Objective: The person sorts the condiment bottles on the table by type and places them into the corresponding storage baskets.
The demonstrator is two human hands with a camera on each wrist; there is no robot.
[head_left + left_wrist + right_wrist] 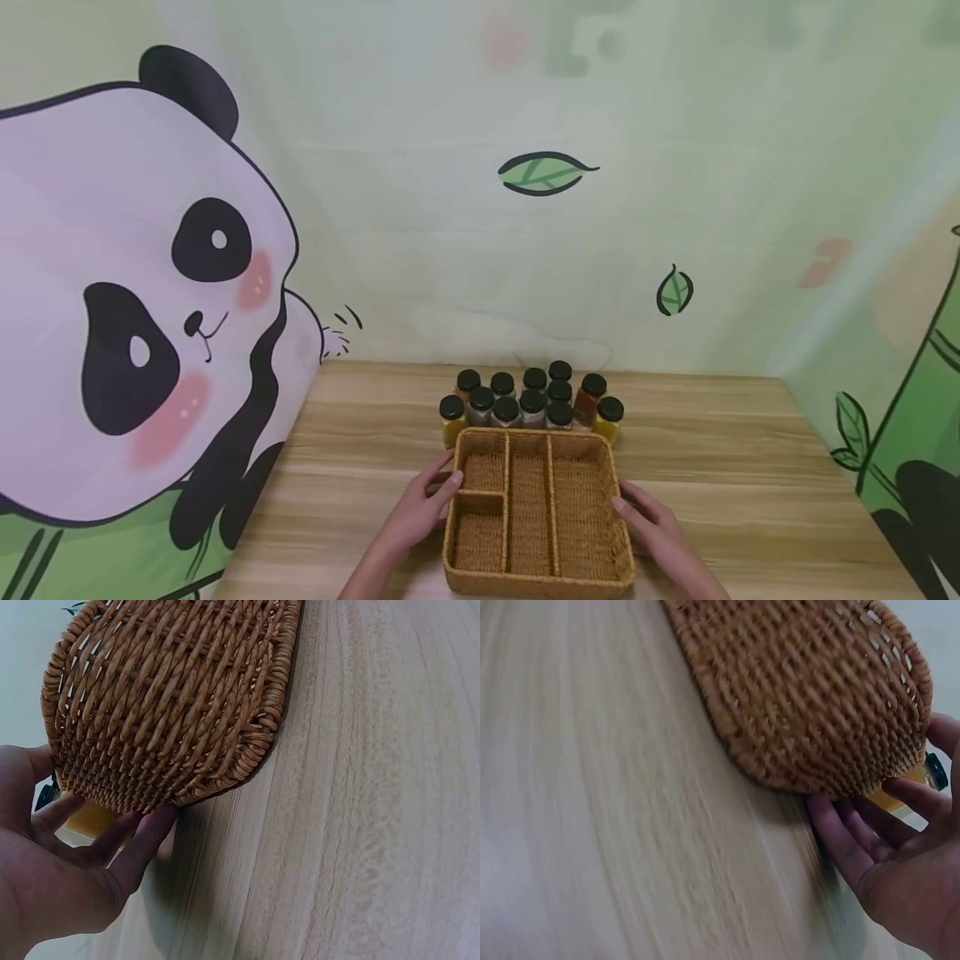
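Observation:
A brown wicker basket (528, 504) with woven dividers sits near the front of the table. Its compartments hold nothing. My left hand (420, 508) grips its left side, thumb near the rim and fingers against the outer wall. In the left wrist view, the fingertips (154, 821) reach the basket's lower edge. On the opposite side my right hand (656, 529) holds the wall in the same way, thumb at the rim. The right wrist view shows its fingers (840, 832) at the bottom edge of the weave.
Right behind the basket stand several small jars (532, 404) with black lids, some with yellow or reddish-brown contents. The wooden table (712, 450) meets a green wall (420, 250) printed with a panda and leaves.

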